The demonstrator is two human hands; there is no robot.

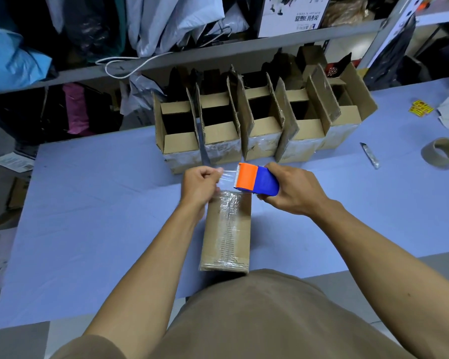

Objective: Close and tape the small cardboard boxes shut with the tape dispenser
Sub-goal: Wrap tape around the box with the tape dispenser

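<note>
Closed box (227,231), near centre: L hand (200,186) pinches tape end (227,178), R hand (293,191) wraps tape dispenser (255,180) to keep it taut; open boxes (257,123) wait far.

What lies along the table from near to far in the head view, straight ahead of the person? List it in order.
Taped cardboard box → tape dispenser, held just above the box's far end → row of open cardboard boxes → metal shelf.
</note>
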